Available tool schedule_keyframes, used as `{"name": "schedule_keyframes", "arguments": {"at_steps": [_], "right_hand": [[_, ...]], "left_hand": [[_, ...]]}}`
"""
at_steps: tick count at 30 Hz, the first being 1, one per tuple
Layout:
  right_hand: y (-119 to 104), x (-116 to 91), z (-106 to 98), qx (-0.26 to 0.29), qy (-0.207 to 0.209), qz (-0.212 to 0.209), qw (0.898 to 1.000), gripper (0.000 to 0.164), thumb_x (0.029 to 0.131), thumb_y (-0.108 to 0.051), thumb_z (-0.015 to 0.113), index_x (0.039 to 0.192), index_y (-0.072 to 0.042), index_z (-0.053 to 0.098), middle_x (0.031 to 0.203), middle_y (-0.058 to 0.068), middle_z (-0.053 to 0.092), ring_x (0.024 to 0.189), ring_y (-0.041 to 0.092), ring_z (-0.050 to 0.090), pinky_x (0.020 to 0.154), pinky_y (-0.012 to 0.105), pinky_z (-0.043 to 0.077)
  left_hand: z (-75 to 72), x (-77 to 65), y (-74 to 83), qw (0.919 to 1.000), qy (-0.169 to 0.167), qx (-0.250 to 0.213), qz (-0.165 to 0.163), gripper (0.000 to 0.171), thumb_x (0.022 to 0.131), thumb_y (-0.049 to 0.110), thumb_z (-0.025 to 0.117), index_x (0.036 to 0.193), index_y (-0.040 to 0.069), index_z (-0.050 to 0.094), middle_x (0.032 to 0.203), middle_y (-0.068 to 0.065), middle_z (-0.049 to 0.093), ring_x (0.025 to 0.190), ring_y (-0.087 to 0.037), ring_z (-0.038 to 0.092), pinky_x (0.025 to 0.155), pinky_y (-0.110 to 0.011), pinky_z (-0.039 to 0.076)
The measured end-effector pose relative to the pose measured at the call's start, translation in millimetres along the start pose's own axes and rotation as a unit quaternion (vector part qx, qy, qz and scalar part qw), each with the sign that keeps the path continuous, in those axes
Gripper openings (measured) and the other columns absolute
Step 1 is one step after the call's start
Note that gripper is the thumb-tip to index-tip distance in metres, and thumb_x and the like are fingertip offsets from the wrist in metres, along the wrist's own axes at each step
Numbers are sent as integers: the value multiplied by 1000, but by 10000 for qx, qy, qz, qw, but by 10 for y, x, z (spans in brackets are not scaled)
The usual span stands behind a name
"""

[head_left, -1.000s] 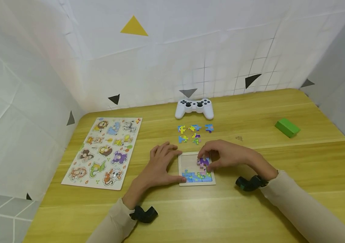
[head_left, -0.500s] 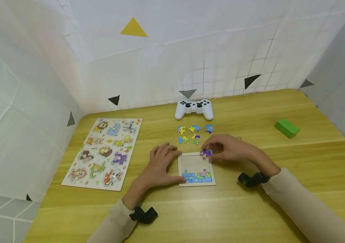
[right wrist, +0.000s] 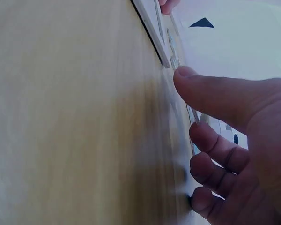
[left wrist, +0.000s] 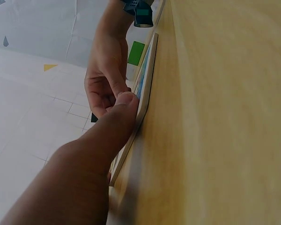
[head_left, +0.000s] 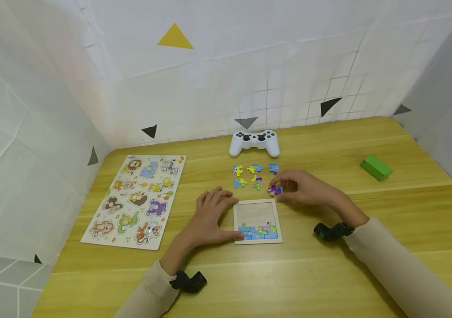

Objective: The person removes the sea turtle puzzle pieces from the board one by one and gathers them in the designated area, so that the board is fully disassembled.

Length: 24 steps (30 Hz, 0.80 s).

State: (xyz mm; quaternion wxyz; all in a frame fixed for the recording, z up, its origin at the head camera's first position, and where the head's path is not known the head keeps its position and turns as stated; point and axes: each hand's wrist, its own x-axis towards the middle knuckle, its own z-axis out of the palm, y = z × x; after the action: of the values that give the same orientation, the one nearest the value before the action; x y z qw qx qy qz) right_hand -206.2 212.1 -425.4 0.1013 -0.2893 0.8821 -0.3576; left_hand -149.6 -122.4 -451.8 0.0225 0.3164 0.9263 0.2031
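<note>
Purple piece (head_left: pixel 275 190) shifts beyond the tray (head_left: pixel 258 213), pinched by the right hand (head_left: pixel 304 187) — left hand (head_left: pixel 210 220), spread, touches the tray's left side.

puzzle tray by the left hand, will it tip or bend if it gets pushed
The puzzle tray would probably slide rather than tip, since it lies flat and low. Its straight rim suggests stiffness. The joined pieces inside may move with it.

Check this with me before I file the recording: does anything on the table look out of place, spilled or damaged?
Nothing visible looks spilled or damaged. The white game controller beyond the loose jigsaw pieces seems mildly out of place, as does the green block off to the right: neither looks like part of a puzzle.
</note>
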Motion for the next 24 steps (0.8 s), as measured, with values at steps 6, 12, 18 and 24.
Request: {"name": "schedule_keyframes", "arguments": {"at_steps": [6,12,18,24], "right_hand": [[24,4,-4,-117,116,-63,9998,33,89,-19,80,121,-14,71,108,1,67,90,19,54,78,29,46],[50,44,-6,-161,157,41,9997,33,89,-18,79,121,-13,71,106,3,66,89,19,52,78,30,46],[94,96,-18,-310,262,-177,9990,33,89,-15,79,121,-11,72,105,4,68,88,20,51,76,30,44],[151,152,-49,-503,235,-445,9975,33,90,-12,76,123,-11,72,107,3,69,88,19,49,76,30,41]], "left_hand": [[6,1,3,10000,86,-16,17,90,75,75,73,146,26,50,155,1,40,156,-30,18,123,-55,9],[11,0,4,10000,92,-4,13,89,74,75,73,146,26,50,155,1,40,156,-30,19,123,-55,10],[-3,0,16,9999,114,-29,53,89,74,74,74,146,25,51,154,0,41,156,-31,20,123,-56,11],[-6,2,15,9999,118,-17,47,89,75,74,73,146,25,51,154,0,41,156,-31,19,123,-56,11]]}}
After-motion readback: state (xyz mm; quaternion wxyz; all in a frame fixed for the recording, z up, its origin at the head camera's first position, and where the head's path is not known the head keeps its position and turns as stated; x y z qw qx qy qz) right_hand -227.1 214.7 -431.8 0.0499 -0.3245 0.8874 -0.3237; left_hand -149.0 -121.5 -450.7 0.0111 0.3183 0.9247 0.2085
